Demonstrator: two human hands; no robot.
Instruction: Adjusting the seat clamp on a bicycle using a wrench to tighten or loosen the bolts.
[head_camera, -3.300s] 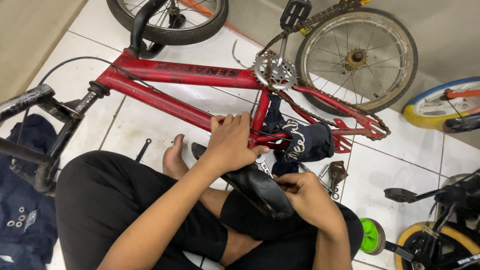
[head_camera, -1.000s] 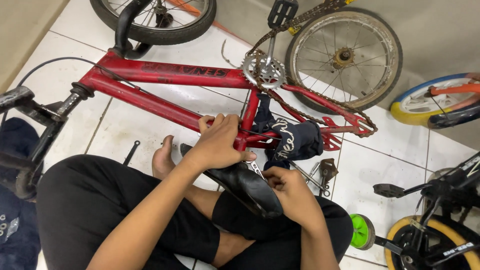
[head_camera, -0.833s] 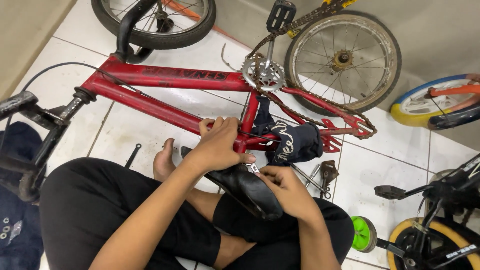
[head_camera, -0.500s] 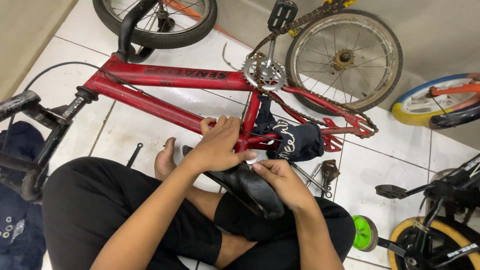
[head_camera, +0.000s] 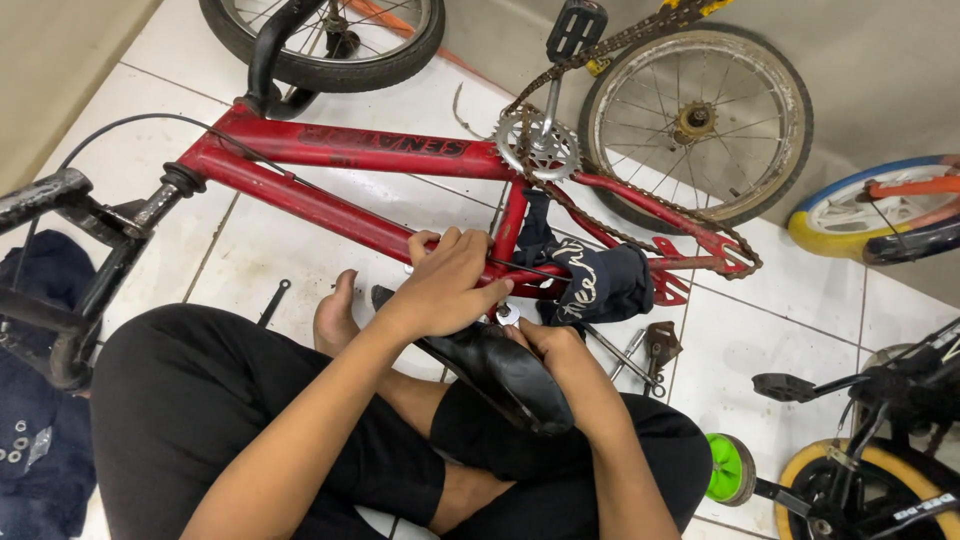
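Note:
A small red bicycle frame (head_camera: 330, 170) lies upside down across the white tiled floor, its black saddle (head_camera: 500, 375) resting over my crossed legs. My left hand (head_camera: 445, 285) is closed around the seat post area where the frame tubes meet. My right hand (head_camera: 545, 340) is tucked just under it at the seat clamp, fingers pinched on a small silver metal part (head_camera: 507, 314). The chainring (head_camera: 538, 145) with its rusty chain and a black pedal (head_camera: 577, 28) sit just beyond my hands. A dark blue cloth (head_camera: 595, 280) hangs on the rear stays.
The rear wheel (head_camera: 697, 125) lies at upper right, the front tyre (head_camera: 320, 40) at the top. The handlebar (head_camera: 60, 200) and dark clothing (head_camera: 40, 450) are at left. Loose metal tools (head_camera: 640, 350) lie beside my right knee. Other small bicycles (head_camera: 880, 210) and a green training wheel (head_camera: 728, 468) crowd the right.
My right hand has crept up from beside the saddle to just under my left hand at the seat clamp. My left hand has kept its hold on the frame.

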